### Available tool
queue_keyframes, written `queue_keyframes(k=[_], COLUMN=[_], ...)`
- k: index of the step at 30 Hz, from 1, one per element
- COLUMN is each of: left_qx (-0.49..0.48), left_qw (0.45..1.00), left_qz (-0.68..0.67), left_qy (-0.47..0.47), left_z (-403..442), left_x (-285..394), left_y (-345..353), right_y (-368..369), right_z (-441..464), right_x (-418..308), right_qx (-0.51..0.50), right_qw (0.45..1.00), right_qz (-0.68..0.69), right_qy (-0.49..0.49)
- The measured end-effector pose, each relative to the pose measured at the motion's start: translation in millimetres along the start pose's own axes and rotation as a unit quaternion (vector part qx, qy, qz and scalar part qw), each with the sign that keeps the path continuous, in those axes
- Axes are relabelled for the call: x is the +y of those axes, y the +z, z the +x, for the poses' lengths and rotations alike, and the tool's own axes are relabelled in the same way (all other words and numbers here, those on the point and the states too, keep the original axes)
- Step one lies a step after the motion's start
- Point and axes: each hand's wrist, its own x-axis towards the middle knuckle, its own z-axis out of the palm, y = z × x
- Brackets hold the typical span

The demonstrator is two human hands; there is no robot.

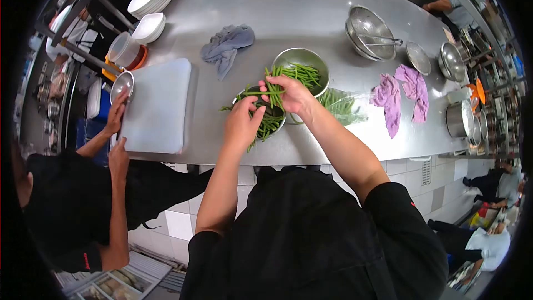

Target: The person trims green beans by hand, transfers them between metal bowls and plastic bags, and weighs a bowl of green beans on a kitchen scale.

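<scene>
My right hand (294, 95) is closed around a small bunch of green beans (273, 93), above the gap between two metal bowls. My left hand (242, 123) is curled beside it, with fingertips at the end of a bean that lies crosswise. Under my hands stands the nearer bowl (284, 124), holding dark green beans with some ends sticking over its rim. Just behind it, the other steel bowl (328, 72) contains cut, brighter beans. To the right lies a clear plastic bag (341, 108) with more green beans inside.
At left, a co-worker's hands touch a white cutting board (158, 105) and a small metal bowl (122, 84). A grey cloth (227, 47) lies farther back. On the right are purple cloths (388, 100), a colander (371, 28) and pots (459, 119).
</scene>
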Motion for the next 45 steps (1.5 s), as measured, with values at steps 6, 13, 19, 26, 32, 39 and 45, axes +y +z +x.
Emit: queue_keyframes(k=[6,13,19,26,32,39,45], left_qx=[0.004,-0.013,-0.209,-0.193,-0.274,-0.248,-0.134], left_qw=[0.997,0.986,0.925,0.831,0.826,0.902,0.968], left_qz=[0.045,0.125,0.233,0.424,0.424,0.324,0.212], left_qy=[0.068,0.114,0.214,0.306,0.252,0.139,-0.006], left_z=[35,80,21,-3,-1,11,81], left_x=[25,67,85,41,56,106,88], left_y=[15,31,46,130,124,45,26], right_y=[1,-15,-69,-137,-131,-47,-30], right_z=[-6,-25,-70,-160,-161,-71,-29], right_x=[-10,-73,-102,-95,-47,-56,-47], right_qx=[-0.035,0.085,0.246,0.394,0.329,0.107,0.187], right_qw=[0.994,0.972,0.823,0.795,0.629,0.44,0.288], right_qz=[0.09,-0.179,-0.449,-0.345,-0.586,-0.808,-0.936], right_qy=[-0.045,-0.128,-0.246,-0.306,-0.391,-0.377,-0.077])
